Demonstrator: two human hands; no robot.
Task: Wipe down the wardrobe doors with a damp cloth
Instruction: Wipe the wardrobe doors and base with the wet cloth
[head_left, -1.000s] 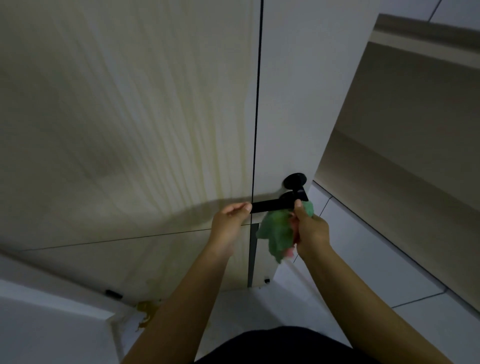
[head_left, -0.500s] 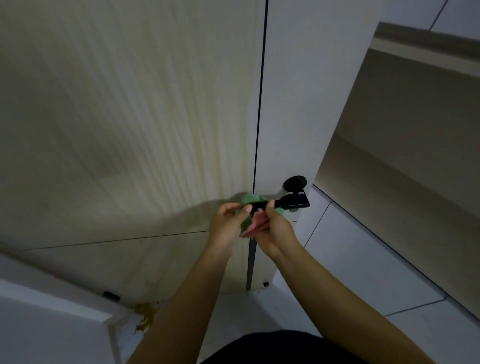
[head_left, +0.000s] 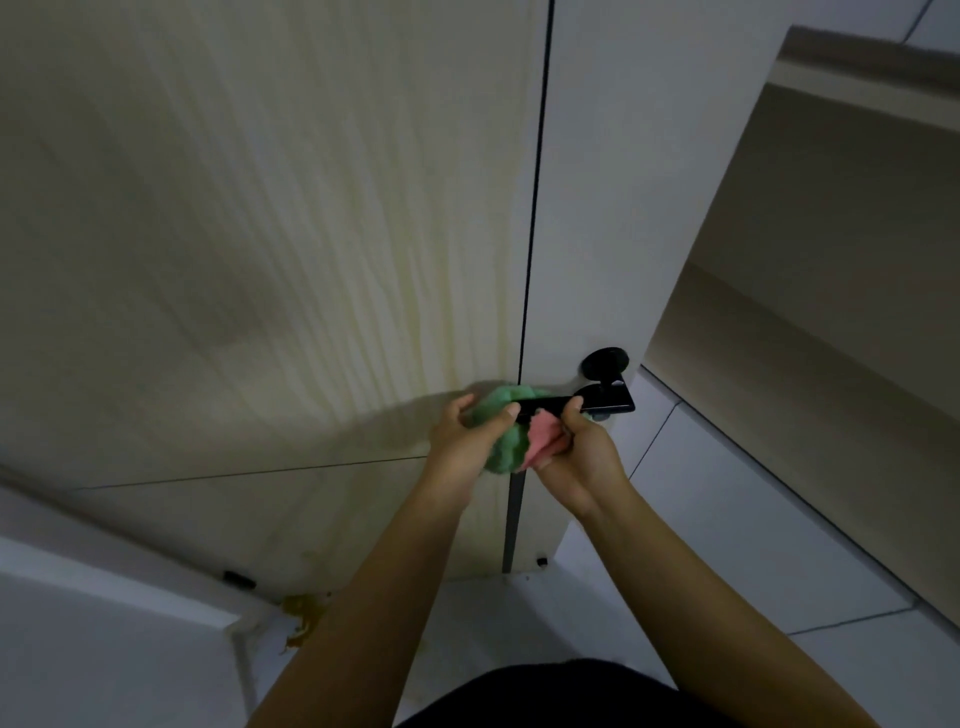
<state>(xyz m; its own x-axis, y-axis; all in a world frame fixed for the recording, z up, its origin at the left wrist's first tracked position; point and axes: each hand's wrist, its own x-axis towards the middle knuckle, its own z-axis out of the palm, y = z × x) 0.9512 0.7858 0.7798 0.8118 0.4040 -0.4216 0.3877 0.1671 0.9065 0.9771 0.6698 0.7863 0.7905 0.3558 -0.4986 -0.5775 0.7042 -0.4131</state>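
Damp cloth (head_left: 501, 441) is gripped bunched by left hand (head_left: 462, 447) and right hand (head_left: 576, 457) at the black handle (head_left: 587, 404); streaked wardrobe door (head_left: 260, 234) is judged unwiped.

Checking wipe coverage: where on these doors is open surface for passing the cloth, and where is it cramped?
Open: the broad left door above the hands, and the right door above the black handle. Cramped: at the handle, where the left hand and right hand both grip the cloth around the bar.
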